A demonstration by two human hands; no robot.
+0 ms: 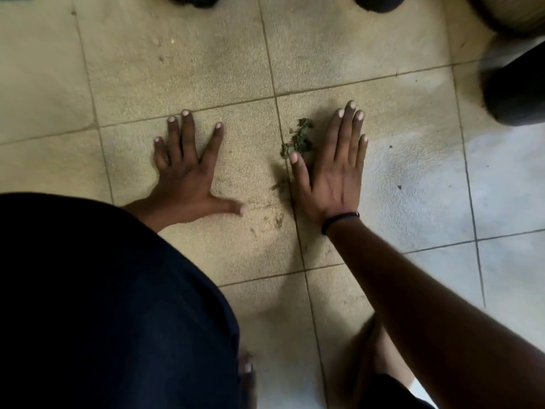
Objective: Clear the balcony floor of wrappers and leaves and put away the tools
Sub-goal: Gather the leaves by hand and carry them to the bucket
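Observation:
A small clump of dry green leaves [298,140] lies on the beige tiled floor [182,69], on a grout line. My right hand [333,169] lies flat on the floor just right of the clump, fingers straight, its thumb touching the leaves. My left hand [188,169] rests flat on the tile to the left, fingers spread, about a hand's width from the clump. Fine leaf crumbs [278,185] lie between the two hands. Neither hand holds anything.
A dark round container [519,90] stands at the right edge, and another rounded object [513,13] sits in the far right corner. Dark shapes [194,0] show at the top edge. My dark clothing [103,305] fills the lower left. Small specks dot the tiles.

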